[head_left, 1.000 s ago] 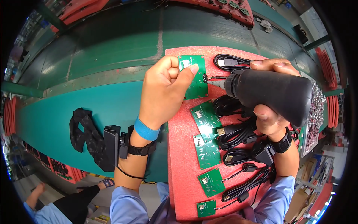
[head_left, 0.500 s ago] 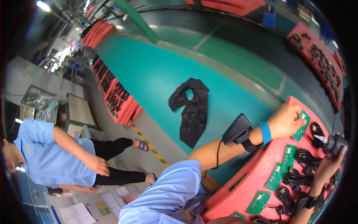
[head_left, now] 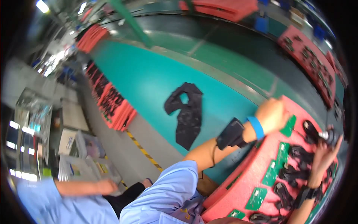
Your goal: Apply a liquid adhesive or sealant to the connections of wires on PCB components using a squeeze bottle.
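Observation:
My left hand (head_left: 271,115), with a blue wristband (head_left: 255,127), is curled beside a green circuit board (head_left: 288,126) at the far end of a pink foam tray (head_left: 238,186). Its fingertips are blurred, and whatever they pinch is hidden. At the right rim, my right hand (head_left: 323,158) grips a rounded black tool with a pale nozzle (head_left: 330,136). The nozzle points left, toward a black coiled cable (head_left: 310,128). Several more green boards and coiled cables lie in rows along the tray.
A black cloth-like piece (head_left: 189,119) lies on the teal table (head_left: 138,74). Stacked pink trays (head_left: 112,104) stand left of it, and another filled tray (head_left: 309,63) lies at far right. A co-worker in a light blue shirt (head_left: 71,205) is at lower left, near plastic bins (head_left: 80,168).
The whole view has shifted slightly. My left hand has drawn back a little to the left from the board's upper corner. The co-worker has come closer at lower left. My right hand keeps its tool.

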A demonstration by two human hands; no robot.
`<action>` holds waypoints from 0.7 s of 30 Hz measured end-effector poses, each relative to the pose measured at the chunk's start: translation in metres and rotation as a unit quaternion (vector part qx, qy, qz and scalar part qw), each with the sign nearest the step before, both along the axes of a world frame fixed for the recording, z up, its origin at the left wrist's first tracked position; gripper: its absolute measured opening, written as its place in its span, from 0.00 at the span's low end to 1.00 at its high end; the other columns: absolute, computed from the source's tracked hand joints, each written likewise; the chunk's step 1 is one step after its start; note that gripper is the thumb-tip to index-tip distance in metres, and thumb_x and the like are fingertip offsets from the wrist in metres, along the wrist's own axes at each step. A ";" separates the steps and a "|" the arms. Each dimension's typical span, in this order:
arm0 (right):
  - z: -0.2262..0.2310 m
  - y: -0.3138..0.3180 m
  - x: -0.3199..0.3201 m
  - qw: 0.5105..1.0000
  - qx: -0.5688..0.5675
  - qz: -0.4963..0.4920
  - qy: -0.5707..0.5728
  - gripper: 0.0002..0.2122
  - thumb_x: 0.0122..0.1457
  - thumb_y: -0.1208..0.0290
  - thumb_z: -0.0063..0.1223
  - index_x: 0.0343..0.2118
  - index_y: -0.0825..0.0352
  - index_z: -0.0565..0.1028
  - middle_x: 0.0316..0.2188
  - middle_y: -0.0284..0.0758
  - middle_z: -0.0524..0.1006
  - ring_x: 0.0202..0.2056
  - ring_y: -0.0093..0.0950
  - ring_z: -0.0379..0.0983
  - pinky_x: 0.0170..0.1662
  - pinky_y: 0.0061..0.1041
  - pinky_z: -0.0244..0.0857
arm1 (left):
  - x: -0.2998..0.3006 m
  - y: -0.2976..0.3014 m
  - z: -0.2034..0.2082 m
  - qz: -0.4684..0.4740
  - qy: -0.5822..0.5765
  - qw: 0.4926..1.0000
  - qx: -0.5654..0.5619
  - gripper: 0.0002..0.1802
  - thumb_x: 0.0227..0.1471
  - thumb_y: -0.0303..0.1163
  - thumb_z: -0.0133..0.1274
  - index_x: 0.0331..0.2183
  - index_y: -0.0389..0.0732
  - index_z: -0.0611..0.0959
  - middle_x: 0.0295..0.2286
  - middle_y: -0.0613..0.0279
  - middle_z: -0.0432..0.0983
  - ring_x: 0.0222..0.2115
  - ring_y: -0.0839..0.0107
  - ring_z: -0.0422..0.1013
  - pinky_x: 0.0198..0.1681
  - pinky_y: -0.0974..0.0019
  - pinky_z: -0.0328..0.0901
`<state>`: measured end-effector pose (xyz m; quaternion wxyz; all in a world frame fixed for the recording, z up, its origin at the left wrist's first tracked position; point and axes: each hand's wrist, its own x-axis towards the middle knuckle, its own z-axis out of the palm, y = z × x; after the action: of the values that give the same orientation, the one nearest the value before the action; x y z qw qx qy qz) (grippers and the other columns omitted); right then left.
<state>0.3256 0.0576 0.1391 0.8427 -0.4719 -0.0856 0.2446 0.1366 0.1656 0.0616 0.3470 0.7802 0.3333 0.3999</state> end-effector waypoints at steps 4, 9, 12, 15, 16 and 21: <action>-0.005 0.007 0.014 0.993 0.005 0.120 -0.003 0.20 0.60 0.59 0.39 0.45 0.73 0.66 0.43 0.40 0.70 0.32 0.23 0.68 0.37 0.20 0.62 | -0.017 0.015 0.002 0.068 0.063 0.995 0.045 0.10 0.43 0.32 0.50 0.20 0.35 0.75 0.17 0.45 0.70 0.19 0.53 0.70 0.23 0.60 0.64; 0.019 -0.009 0.047 0.957 0.086 0.268 -0.072 0.18 0.60 0.59 0.38 0.38 0.73 0.68 0.39 0.44 0.71 0.17 0.19 0.55 0.23 0.17 0.53 | -0.001 0.011 0.039 -0.108 0.130 0.984 -0.048 0.16 0.41 0.38 0.54 0.19 0.34 0.75 0.18 0.46 0.71 0.21 0.48 0.69 0.25 0.54 0.63; 0.027 -0.037 0.052 0.961 0.088 0.251 -0.082 0.18 0.60 0.58 0.38 0.37 0.73 0.68 0.39 0.44 0.71 0.17 0.19 0.55 0.23 0.17 0.54 | 0.000 -0.001 0.041 -0.188 0.199 0.961 -0.044 0.17 0.39 0.40 0.57 0.22 0.33 0.75 0.18 0.48 0.72 0.23 0.49 0.70 0.26 0.56 0.64; 0.033 -0.073 0.055 0.968 0.092 0.225 -0.069 0.18 0.60 0.58 0.38 0.36 0.72 0.68 0.39 0.44 0.71 0.17 0.19 0.56 0.22 0.17 0.54 | 0.002 -0.011 0.039 -0.251 0.224 0.942 -0.007 0.19 0.37 0.41 0.59 0.24 0.33 0.76 0.20 0.48 0.73 0.25 0.50 0.70 0.28 0.56 0.65; 0.038 -0.090 0.057 0.972 0.090 0.208 -0.056 0.18 0.59 0.58 0.38 0.36 0.72 0.68 0.39 0.44 0.71 0.17 0.19 0.56 0.22 0.17 0.54 | 0.005 -0.015 0.038 -0.253 0.240 0.937 0.011 0.21 0.37 0.41 0.59 0.26 0.33 0.76 0.21 0.48 0.73 0.26 0.50 0.70 0.29 0.56 0.65; 0.052 -0.167 0.079 0.984 0.108 0.140 -0.022 0.18 0.59 0.56 0.39 0.37 0.70 0.68 0.39 0.43 0.72 0.17 0.20 0.59 0.21 0.17 0.56 | 0.032 -0.038 0.051 -0.246 0.308 0.917 0.060 0.28 0.34 0.44 0.61 0.34 0.32 0.74 0.27 0.46 0.73 0.30 0.50 0.70 0.31 0.56 0.65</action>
<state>0.4042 -0.1091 0.1910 0.8441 -0.3670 -0.1951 0.3388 0.1687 0.1278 0.1122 0.2671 0.9414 0.1967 0.0605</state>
